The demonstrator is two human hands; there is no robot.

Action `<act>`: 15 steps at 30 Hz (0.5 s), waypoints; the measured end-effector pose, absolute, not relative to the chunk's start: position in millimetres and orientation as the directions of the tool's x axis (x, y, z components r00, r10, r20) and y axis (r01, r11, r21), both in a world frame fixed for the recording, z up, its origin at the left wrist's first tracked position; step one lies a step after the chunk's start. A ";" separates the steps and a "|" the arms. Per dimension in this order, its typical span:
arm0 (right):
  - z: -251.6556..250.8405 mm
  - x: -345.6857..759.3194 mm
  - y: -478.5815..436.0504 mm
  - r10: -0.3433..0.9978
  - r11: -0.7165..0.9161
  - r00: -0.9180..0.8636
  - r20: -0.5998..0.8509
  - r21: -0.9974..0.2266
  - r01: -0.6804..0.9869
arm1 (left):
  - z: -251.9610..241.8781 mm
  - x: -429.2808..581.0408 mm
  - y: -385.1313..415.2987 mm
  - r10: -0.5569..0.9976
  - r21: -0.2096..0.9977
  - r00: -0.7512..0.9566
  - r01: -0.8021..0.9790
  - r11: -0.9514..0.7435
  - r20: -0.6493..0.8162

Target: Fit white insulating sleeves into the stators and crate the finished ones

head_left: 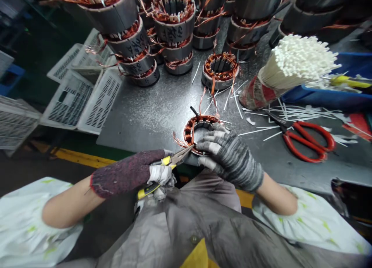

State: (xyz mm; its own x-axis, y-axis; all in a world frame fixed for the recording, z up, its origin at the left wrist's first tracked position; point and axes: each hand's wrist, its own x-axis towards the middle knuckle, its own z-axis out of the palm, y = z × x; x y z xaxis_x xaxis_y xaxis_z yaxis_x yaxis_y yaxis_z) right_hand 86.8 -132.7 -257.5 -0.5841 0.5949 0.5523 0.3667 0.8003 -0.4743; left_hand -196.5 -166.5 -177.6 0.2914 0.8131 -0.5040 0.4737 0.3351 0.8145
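A motor stator (194,129) with copper windings lies at the near edge of the grey metal table (151,109). My right hand (229,157), in a grey striped glove with open fingertips, is laid over the stator's near right side and grips it. My left hand (139,173), in a dark red glove, is closed round yellow-handled pliers (170,163). The pliers' tip touches the stator's windings at its lower left edge.
Stacks of wound stators (136,47) fill the back of the table, one single stator (220,68) closer. A bundle of white sleeves (293,64) lies at the right, red-handled scissors (305,140) beside it with loose white strips. White plastic crates (78,93) sit on the floor at the left.
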 end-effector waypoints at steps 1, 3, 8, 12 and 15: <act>-259.9 81.8 -135.0 0.621 0.780 -0.569 0.538 -0.494 0.384 | -177.0 -194.8 -167.3 0.771 0.803 0.318 0.454 0.387 -0.551; -263.1 75.7 -137.4 0.646 0.761 -0.554 0.524 -0.500 0.414 | -177.1 -193.2 -171.2 0.718 0.782 0.342 0.420 0.461 -0.606; -261.2 73.2 -137.8 0.668 0.744 -0.544 0.508 -0.468 0.476 | -179.1 -201.4 -184.9 0.823 0.795 0.232 0.485 0.364 -0.518; -260.9 71.1 -137.9 0.671 0.741 -0.538 0.511 -0.443 0.504 | -173.0 -207.0 -186.5 0.885 0.834 0.084 0.385 0.395 -0.458; -261.1 67.6 -138.7 0.678 0.733 -0.510 0.530 -0.432 0.525 | -173.7 -201.3 -183.6 0.899 0.898 0.013 0.035 0.438 -0.439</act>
